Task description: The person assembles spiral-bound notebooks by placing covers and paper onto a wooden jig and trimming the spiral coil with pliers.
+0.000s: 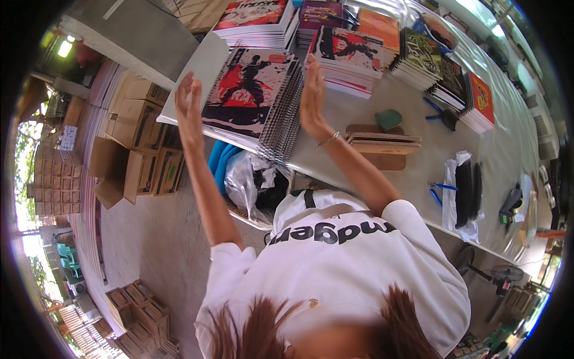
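Observation:
Between my two hands lies a stack of spiral-bound notebooks (245,96) with a red, black and white cover showing a dark figure. Its wire coils run along the right side, and the stack sits at the table's left corner. My left hand (189,102) is upright by the stack's left edge, fingers stretched out, holding nothing. On the other side, close to the coils, my right hand (313,96) is raised with straight fingers and an empty palm. Whether either hand touches the notebooks I cannot tell. A stack of loose books with a similar cover (350,54) stands just beyond my right hand.
More book stacks (251,18) line the table's far side, with smaller notebooks (480,102) at right. A wooden block (382,143), blue-handled pliers (441,113) and black binding coils (468,191) lie on the table (353,173). Cardboard boxes (140,125) stand at left; a bin (251,185) sits below.

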### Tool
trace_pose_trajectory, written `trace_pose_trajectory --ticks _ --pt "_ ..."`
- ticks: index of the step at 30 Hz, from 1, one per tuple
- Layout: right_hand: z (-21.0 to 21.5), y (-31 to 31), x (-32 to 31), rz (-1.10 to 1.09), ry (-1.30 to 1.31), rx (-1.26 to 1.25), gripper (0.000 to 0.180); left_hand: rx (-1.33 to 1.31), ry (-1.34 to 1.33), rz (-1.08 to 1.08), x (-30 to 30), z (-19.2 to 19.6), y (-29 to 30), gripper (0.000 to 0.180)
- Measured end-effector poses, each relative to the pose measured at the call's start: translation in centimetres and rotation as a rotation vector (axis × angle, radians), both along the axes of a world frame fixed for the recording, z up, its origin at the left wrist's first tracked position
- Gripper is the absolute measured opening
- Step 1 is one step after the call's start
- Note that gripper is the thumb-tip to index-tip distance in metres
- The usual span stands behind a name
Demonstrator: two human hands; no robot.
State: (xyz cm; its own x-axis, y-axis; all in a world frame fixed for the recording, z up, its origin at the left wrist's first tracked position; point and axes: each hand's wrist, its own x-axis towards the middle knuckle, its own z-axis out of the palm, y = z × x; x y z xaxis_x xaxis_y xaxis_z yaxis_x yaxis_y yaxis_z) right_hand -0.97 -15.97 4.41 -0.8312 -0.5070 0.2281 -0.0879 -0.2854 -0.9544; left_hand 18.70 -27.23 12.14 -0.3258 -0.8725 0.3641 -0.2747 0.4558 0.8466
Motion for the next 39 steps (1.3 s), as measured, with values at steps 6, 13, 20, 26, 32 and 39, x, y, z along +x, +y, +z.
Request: trace_pose_trajectory --ticks 6,13,20,26,32,39 --pt "0.5 -0.3 5.4 0.079 0.012 0.075 0.072 0.425 -0.195 -0.417 -1.4 0.0 -6.9 0.079" --pt "0.2 -1.0 4.9 0.028 0.098 0.159 0.074 0.345 -0.301 -0.575 -3.9 -0.3 -6.7 0.077" --pt "0.5 -1.1 5.6 0.011 0.108 0.167 0.076 0.196 -0.239 -0.577 -3.3 -1.1 -7.9 0.061" --pt "0.4 -1.2 5.3 -0.016 0.107 0.155 0.075 0.234 -0.239 -0.561 -3.9 -0.5 -6.9 0.062" --pt "-0.3 -0.6 3.0 0.084 0.074 0.190 0.074 0.413 -0.162 -0.506 -2.9 -0.6 -7.8 0.073" --pt "-3.3 3.3 -17.3 -0.668 0.342 0.552 0.060 0.104 -0.057 -0.285 -1.2 5.3 -1.1 0.059"
